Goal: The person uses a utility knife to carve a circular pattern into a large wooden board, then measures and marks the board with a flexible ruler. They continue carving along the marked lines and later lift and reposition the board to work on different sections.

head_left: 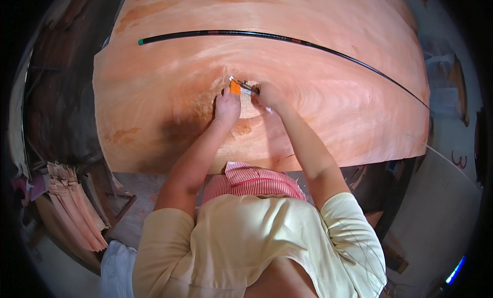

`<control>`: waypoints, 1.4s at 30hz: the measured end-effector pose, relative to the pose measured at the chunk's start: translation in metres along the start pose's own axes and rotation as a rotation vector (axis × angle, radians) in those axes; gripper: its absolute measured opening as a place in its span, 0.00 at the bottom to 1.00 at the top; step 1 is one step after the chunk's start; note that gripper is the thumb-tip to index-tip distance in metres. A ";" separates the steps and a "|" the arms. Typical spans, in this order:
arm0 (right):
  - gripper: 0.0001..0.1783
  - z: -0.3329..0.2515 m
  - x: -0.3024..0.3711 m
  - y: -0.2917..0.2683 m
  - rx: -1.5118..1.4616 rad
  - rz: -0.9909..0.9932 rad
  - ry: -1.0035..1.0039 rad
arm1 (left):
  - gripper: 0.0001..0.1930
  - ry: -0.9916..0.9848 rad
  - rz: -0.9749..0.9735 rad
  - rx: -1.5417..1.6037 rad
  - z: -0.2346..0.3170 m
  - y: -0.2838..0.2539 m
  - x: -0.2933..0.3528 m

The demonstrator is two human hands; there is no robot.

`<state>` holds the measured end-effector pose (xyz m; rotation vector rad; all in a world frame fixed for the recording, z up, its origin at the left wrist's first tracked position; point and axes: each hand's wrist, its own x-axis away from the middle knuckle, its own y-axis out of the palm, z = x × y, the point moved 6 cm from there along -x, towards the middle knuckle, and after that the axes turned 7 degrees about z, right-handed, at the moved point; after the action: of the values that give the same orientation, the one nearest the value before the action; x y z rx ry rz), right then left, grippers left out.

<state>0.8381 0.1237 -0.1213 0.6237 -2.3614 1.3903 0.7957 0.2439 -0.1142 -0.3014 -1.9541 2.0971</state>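
My left hand (227, 106) is closed on a small orange piece (235, 87), with a bit of white at its far end. Close beside it, my right hand (267, 96) grips a slim dark-and-silver tool (245, 86), whose tip reaches left toward the orange piece. The tool's exact kind is too small to tell. Both hands are over a large pinkish wood veneer sheet (328, 113). Between and below them shows a paler patch (250, 109) in the sheet, surrounded by rougher, swirling grain.
A long black tapering rod (221, 33) with a green end lies across the sheet beyond my hands. Folded veneer strips (77, 210) hang at the lower left, near a white bag (118, 269). Clear plastic-wrapped material (444, 82) stands past the sheet's right edge.
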 end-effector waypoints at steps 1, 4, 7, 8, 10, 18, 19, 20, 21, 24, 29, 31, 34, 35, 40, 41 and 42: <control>0.08 0.007 -0.006 -0.007 0.042 -0.024 0.010 | 0.09 0.017 0.029 -0.035 0.001 -0.001 0.001; 0.07 0.032 -0.010 -0.022 -0.013 -0.095 0.055 | 0.09 0.016 0.041 -0.038 -0.001 0.003 0.000; 0.11 0.061 0.012 0.003 -0.546 -0.162 0.125 | 0.13 -0.032 0.207 0.166 -0.008 0.003 0.004; 0.12 0.060 0.029 0.015 -0.558 -0.104 0.191 | 0.15 -0.065 0.292 0.254 -0.015 0.002 0.009; 0.10 0.050 0.068 0.038 -0.789 -0.069 0.281 | 0.17 -0.002 0.304 0.395 -0.009 -0.008 0.024; 0.09 0.045 0.103 0.085 -1.019 -0.047 0.449 | 0.19 0.306 0.160 0.381 0.045 -0.001 0.085; 0.10 0.043 0.107 0.083 -1.001 -0.068 0.427 | 0.19 0.306 0.141 0.325 0.048 0.003 0.086; 0.10 0.049 0.108 0.087 -0.971 -0.017 0.366 | 0.19 0.310 0.123 0.270 0.051 0.005 0.086; 0.10 0.055 0.109 0.094 -0.941 0.035 0.304 | 0.20 0.315 0.106 0.214 0.053 0.005 0.085; 0.08 0.056 0.112 0.070 -0.590 0.045 0.221 | 0.21 0.316 0.043 0.097 0.059 0.006 0.084; 0.05 0.084 0.094 0.024 -0.164 -0.092 0.058 | 0.21 0.307 -0.129 0.016 0.066 0.001 0.081; 0.06 0.087 0.099 0.017 -0.506 -0.099 0.094 | 0.22 0.285 -0.022 0.144 0.061 0.001 0.082; 0.09 0.069 0.103 0.013 -0.711 -0.077 0.138 | 0.24 0.168 0.129 0.353 0.035 -0.007 0.081; 0.09 0.062 0.102 0.014 -0.711 -0.051 0.155 | 0.25 0.120 0.179 0.430 0.025 -0.011 0.080; 0.10 -0.002 0.065 0.039 -0.815 -0.068 0.054 | 0.28 0.015 0.183 0.335 -0.019 -0.012 0.095; 0.10 -0.016 0.056 0.047 -0.889 -0.113 0.064 | 0.28 -0.016 0.177 0.329 -0.025 -0.012 0.098; 0.11 -0.029 0.047 0.055 -0.963 -0.160 0.075 | 0.28 -0.047 0.171 0.324 -0.030 -0.011 0.101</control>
<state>0.7710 0.1635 -0.1249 0.4302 -2.4631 0.1124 0.7106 0.3055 -0.1026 -0.3662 -1.6247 2.5048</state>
